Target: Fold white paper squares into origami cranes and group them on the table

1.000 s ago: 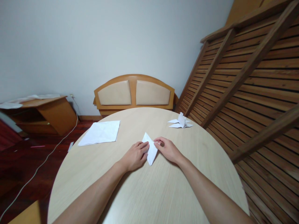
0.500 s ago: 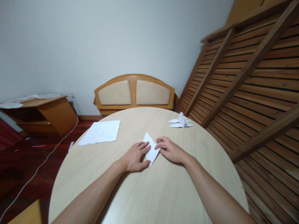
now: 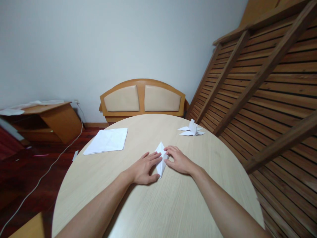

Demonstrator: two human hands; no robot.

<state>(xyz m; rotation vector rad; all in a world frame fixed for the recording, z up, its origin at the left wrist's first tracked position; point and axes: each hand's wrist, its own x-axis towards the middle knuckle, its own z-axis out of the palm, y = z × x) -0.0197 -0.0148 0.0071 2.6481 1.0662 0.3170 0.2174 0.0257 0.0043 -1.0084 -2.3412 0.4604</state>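
Note:
A small white folded paper [image 3: 160, 158], narrow and kite-shaped, lies on the round light-wood table [image 3: 158, 205] between my hands. My left hand [image 3: 145, 168] lies flat on the paper's left side, fingers stretched out and pressing it down. My right hand [image 3: 178, 160] rests on the paper's right edge, fingers curled over a flap folded toward the middle. Much of the paper is hidden under both hands.
A stack of white paper sheets [image 3: 107, 140] lies at the table's far left. A finished white folded paper figure [image 3: 191, 129] sits at the far right. A wooden chair back [image 3: 142, 98] stands behind the table, slatted wooden panels [image 3: 267, 99] lean at right.
The right flap of the paper has been folded in toward the middle, so the paper looks narrower. My left hand spread flatter; my right hand shifted slightly left.

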